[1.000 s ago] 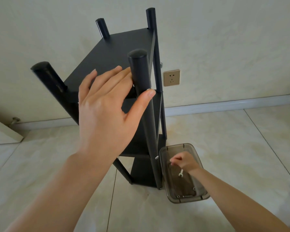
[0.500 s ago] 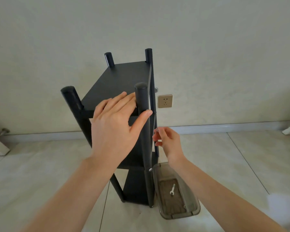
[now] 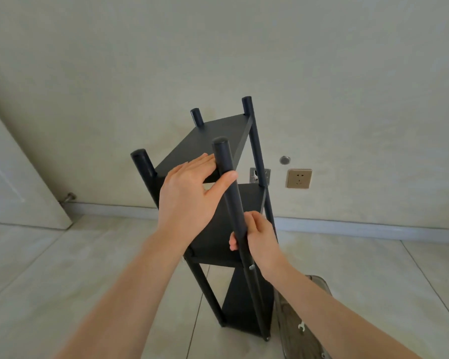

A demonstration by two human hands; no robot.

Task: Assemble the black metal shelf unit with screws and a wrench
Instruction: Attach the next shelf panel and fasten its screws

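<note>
Black metal, the shelf unit (image 3: pixel 219 141) stands upright on the pale tiled floor (image 3: pixel 62 281), close to the wall (image 3: pixel 218 47) and a little out from the skirting. Four round posts rise past its top shelf, and lower shelves show beneath it.

The person's left hand (image 3: pixel 189 195) lies flat and wide on the near edge of the top shelf, fingers straight and together, pointing toward the near right post (image 3: pixel 227 177). The thumb stretches out and rests against the front of that post, not curled round it.

Lower on the same post, just above the third shelf down, the right hand (image 3: pixel 259 242) holds the tube: its fingers wrap behind the post and a fingertip shows on the far left side. Whether it also pinches a screw I cannot tell. A small silver screw head (image 3: pixel 251 267) sits in the post just below that hand, at the level of the shelf.

By the foot of the unit, to its right and touching or almost touching the near right leg, a translucent grey plastic box (image 3: pixel 319 283) lies on the floor, partly hidden by the right forearm. Inside it lies a small pale wrench (image 3: pixel 301 327), untouched.

On the wall behind the unit are a beige power socket (image 3: pixel 299 179), a small metal plate (image 3: pixel 259 175) just left of it, partly behind the far right post, and a round metal cap (image 3: pixel 285 159) above them. A door (image 3: pixel 16 172) fills the left side, with a stopper (image 3: pixel 69 196) at its base.
</note>
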